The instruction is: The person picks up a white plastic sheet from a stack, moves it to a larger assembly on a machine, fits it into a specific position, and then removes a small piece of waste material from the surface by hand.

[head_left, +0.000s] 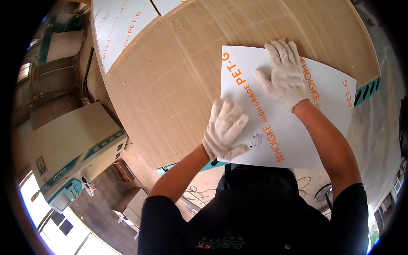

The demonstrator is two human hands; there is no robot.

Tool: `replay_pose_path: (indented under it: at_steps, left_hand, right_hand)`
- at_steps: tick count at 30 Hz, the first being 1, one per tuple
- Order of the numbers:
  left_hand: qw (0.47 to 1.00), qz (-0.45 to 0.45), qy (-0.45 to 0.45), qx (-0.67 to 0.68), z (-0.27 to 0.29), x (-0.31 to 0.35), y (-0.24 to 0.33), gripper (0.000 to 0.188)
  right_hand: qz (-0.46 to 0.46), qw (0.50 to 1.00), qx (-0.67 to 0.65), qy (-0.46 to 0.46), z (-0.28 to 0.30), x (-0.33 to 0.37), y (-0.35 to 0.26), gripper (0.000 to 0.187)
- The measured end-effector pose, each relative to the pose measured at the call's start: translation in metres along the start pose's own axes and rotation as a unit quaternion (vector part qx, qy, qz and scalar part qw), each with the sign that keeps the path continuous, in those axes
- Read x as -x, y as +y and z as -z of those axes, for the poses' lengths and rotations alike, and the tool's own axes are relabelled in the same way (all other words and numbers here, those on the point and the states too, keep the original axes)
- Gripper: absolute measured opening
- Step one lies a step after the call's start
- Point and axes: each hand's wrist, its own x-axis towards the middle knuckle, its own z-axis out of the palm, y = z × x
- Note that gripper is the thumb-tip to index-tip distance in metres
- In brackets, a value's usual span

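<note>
A white plastic sheet (238,123) with orange print lies at the near right part of a broad brown board surface (170,97). Its near edge reaches over the table's edge toward my body. My left hand (226,129), in a white knit glove, rests on the sheet's left side with the fingers stretched out. Farther right, my right hand (281,72), gloved the same way, lies on the sheet close to its far edge, thumb spread from the fingers. Neither hand grips anything. A small printed label (256,140) shows on the sheet beside my left hand.
More printed white sheets (123,29) lie at the far left of the table. A beige machine cabinet with a teal control panel (66,195) stands on the left. Teal table rail with black slots (367,91) shows at right. Loose cables (197,193) are on the floor below.
</note>
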Motion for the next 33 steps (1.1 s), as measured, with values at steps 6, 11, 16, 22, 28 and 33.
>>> replay_pose_path:
  at_steps: [6, 11, 16, 22, 28, 33]
  left_hand:
    - [0.979, 0.016, 0.174, -0.109, 0.005, -0.098, -0.075, 0.091]
    - [0.997, 0.020, -0.045, 0.063, -0.002, 0.031, 0.020, 0.101]
    - [0.992, 0.078, -0.084, -0.058, 0.002, -0.048, -0.039, 0.097]
    - [0.978, 0.149, 0.024, -0.143, 0.010, -0.174, -0.137, 0.101]
    - [0.981, 0.162, -0.007, -0.104, 0.000, -0.033, -0.010, 0.089]
    - [0.964, 0.172, -0.195, -0.055, -0.022, 0.173, 0.153, 0.081]
  right_hand:
    - [0.016, 1.000, -0.003, 0.011, -0.004, 0.000, 0.002, 0.072]
    - [-0.009, 1.000, 0.001, 0.017, -0.004, 0.000, 0.003, 0.069]
    - [-0.002, 1.000, 0.008, 0.009, -0.003, 0.004, 0.001, 0.067]
    - [0.016, 1.000, 0.010, 0.021, -0.003, -0.002, -0.004, 0.066]
    - [-0.014, 1.000, 0.013, 0.004, -0.001, 0.001, 0.001, 0.066]
    - [0.020, 0.996, 0.003, 0.090, 0.000, 0.010, 0.011, 0.068]
